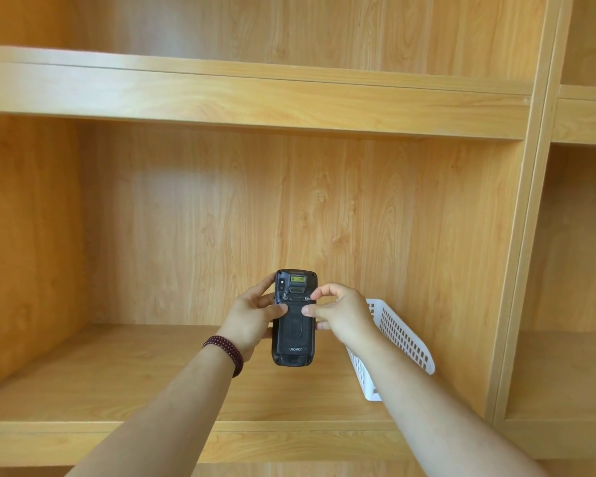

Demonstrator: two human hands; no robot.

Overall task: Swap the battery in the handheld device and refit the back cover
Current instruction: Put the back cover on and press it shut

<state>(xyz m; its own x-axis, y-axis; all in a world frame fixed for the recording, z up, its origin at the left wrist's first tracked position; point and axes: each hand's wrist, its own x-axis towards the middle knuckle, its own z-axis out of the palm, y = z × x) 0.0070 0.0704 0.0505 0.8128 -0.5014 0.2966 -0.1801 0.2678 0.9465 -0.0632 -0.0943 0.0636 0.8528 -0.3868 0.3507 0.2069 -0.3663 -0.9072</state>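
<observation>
A wooden shelf unit [289, 98] fills the view. A white slotted basket [403, 335] rests on its lower shelf, to the right. In front of it, both hands hold a black handheld device [294, 335] upright in the air, back cover [295, 330] facing the camera. The left hand [252, 318] wraps its left edge, thumb on the cover. The right hand [341, 313] pinches at a latch [306, 298] on the upper right. A dark beaded bracelet [226, 352] circles the left wrist.

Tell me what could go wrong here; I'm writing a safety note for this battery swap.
The black handheld device is held in the air above the wooden shelf, so a slipped grip could drop it. With both thumbs pressing the back cover, it may pop loose suddenly and fall.
</observation>
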